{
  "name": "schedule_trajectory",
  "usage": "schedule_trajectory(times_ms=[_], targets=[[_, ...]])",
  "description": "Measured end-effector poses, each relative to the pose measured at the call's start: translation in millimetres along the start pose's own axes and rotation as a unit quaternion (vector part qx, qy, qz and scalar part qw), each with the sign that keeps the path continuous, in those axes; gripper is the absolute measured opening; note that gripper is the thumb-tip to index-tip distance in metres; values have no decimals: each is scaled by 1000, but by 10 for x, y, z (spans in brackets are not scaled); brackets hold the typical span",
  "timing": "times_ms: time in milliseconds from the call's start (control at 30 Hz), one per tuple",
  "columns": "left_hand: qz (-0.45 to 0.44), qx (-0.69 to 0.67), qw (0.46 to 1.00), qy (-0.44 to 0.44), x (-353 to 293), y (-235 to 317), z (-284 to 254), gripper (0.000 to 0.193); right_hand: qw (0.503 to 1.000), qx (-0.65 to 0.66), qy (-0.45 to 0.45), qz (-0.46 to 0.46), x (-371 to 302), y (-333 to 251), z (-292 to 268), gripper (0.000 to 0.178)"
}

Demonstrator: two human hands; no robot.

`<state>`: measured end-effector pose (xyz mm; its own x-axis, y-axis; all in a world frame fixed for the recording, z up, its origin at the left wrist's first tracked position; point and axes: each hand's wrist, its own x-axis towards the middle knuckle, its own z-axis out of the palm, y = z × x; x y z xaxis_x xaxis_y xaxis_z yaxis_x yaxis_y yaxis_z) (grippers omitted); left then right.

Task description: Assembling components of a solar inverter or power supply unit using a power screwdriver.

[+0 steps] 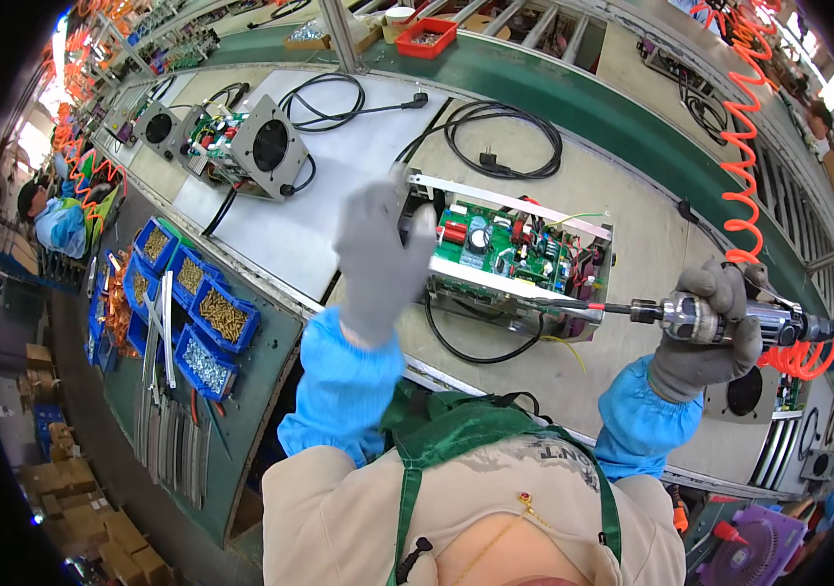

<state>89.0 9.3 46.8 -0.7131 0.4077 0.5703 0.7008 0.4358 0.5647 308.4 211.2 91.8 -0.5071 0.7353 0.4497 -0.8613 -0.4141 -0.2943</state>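
Note:
My right hand [715, 337], in a grey glove, is closed round a silver air screwdriver [681, 317]. Its long dark bit points left, across the near rail of an open metal-framed power unit [476, 276]. Whether the bit's tip touches a screw is too small to tell. Inside the frame sits a green circuit board [510, 244] with red, white and silver parts. At the unit's left end I hold up my gloved left hand [378, 259], slightly blurred, the thumb apart from the fingers. I see nothing in it. A black cable [471, 356] loops below the unit.
An orange coiled air hose [744, 186] hangs at the right. Blue bins [222, 314] of screws and small parts stand on the left, beside metal strips [165, 332]. Another unit with a fan [269, 146] and coiled power cords [505, 142] lie farther back. A red tray [427, 39] stands behind.

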Motion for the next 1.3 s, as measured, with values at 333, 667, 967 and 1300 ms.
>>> schedule_trajectory(times_ms=[333,667,967,1300], targets=[[-91,390,874,-274,640,-60,386,54,996,-59,4,-66,132,-126,-39,46],[208,143,957,-142,538,201,490,43,981,-140,-20,-130,229,-532,-263,45],[173,21,898,-403,682,730,1288,22,972,-185,-23,-144,285,-593,-280,45],[322,-106,888,-311,564,633,1438,7,926,-345,-4,-150,550,-448,-275,52]])
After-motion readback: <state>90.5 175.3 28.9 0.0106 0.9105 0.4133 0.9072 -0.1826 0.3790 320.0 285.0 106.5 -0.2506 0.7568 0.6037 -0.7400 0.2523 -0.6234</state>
